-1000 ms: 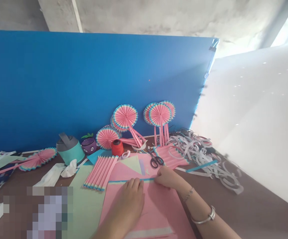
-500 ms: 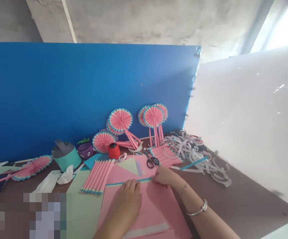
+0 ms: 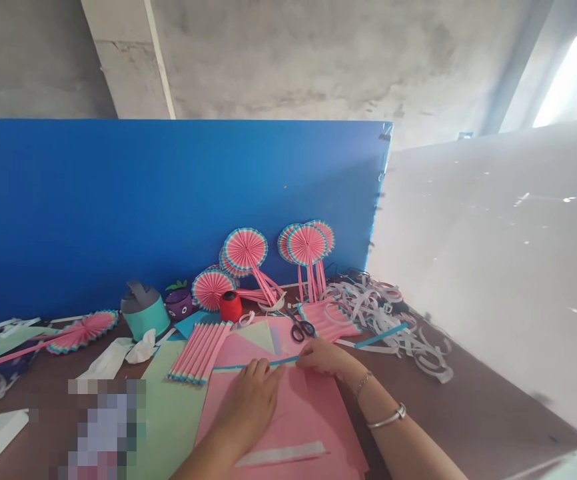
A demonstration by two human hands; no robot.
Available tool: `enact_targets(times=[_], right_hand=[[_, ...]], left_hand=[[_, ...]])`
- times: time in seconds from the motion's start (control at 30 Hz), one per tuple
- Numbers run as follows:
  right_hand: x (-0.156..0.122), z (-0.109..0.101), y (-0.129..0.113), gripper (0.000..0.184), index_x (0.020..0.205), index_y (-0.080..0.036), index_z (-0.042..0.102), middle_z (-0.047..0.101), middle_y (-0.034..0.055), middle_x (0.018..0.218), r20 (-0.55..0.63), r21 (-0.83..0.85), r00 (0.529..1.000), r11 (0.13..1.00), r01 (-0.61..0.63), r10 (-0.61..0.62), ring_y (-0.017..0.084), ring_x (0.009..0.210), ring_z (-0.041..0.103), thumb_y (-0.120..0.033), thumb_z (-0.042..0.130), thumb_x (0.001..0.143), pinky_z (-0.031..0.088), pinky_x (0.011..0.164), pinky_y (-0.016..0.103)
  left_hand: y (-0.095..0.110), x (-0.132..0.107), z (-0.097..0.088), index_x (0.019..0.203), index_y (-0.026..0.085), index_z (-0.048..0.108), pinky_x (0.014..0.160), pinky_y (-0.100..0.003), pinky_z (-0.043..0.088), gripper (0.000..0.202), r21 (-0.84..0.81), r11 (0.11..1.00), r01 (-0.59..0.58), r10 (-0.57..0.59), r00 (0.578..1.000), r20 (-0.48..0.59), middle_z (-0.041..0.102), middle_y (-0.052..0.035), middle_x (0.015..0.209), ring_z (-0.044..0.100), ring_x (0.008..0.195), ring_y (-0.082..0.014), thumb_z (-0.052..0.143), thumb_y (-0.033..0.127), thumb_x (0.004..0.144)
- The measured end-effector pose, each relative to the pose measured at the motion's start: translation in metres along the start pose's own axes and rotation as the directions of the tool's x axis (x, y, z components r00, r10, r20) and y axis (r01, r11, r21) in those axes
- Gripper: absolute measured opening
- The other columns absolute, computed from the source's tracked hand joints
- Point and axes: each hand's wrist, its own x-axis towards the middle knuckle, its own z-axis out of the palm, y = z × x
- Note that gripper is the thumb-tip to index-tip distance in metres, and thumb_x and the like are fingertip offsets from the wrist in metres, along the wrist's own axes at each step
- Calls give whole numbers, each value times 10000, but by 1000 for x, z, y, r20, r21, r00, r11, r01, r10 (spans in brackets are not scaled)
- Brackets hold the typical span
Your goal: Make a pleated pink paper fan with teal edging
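Flat, smooth pink paper (image 3: 313, 413) lies at six o'clock, bottom edge cut off. Left hand (image 3: 254, 403) rests opened out upon it. Right hand (image 3: 321, 357) curls at the blue strip (image 3: 226, 367); its fingertip grip cannot be determined. Round, pleated fans (image 3: 306, 244) stand at twelve.

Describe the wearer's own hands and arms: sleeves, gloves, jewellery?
Both ungloved, no sleeves in view. Right hand: thin chain-like bracelet at the wrist, plus a silver-coloured bangle with a thicker knob, farther up. Left hand: no jewellery showing.
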Motion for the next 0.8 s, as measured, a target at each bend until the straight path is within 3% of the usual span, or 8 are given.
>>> enact_targets(times=[0.2, 0.4, 0.6, 0.7, 0.8], right_hand=[[7, 8, 2, 98, 528, -174, 510, 380, -84, 372, -64, 5, 997, 999, 48, -47, 66, 327, 327, -178, 523, 626, 198, 354, 187], [12, 9, 3, 156, 444, -156, 476, 324, -74, 447, -148, -35, 959, 971, 238, -240, 69, 486, 322, -138, 526, 592, 222, 467, 200], [13, 8, 3, 122, 562, -151, 618, 463, -34, 547, -168, -40, 915, 930, 366, -367, 111, 576, 411, -208, 544, 641, 302, 538, 226], [14, 6, 6, 148, 594, -151, 653, 500, -15, 581, -190, -47, 897, 916, 398, -399, 126, 608, 439, -229, 546, 660, 320, 555, 232], [14, 6, 7, 160, 601, -148, 667, 509, -15, 571, -213, -58, 890, 914, 401, -403, 125, 594, 445, -224, 546, 673, 313, 542, 230]], left_hand=[[1, -1, -1, 1203, 228, 524, 835, -345, 411, 361, -33, 999, 13, -15, 999, -37, 524, -70, 1041, 468, 964, -206, 348, 151, 897], [-3, 3, 2, 910, 180, 567, 854, -317, 419, 181, -249, 963, 103, -124, 990, -68, 543, -60, 982, 489, 964, -192, 415, 118, 834], [-6, 31, 2, 1218, 173, 502, 992, -347, 336, 427, -378, 917, 130, -201, 967, -154, 537, -102, 1236, 428, 1182, -225, 526, 164, 793], [-11, 50, 3, 978, 173, 652, 850, -312, 399, 216, -388, 903, 184, -232, 970, -80, 667, -76, 1009, 570, 985, -226, 541, 267, 818], [-14, 61, 8, 740, 175, 675, 691, -287, 393, 219, -387, 897, 216, -258, 964, -61, 684, -39, 733, 606, 737, -208, 540, 327, 822]])
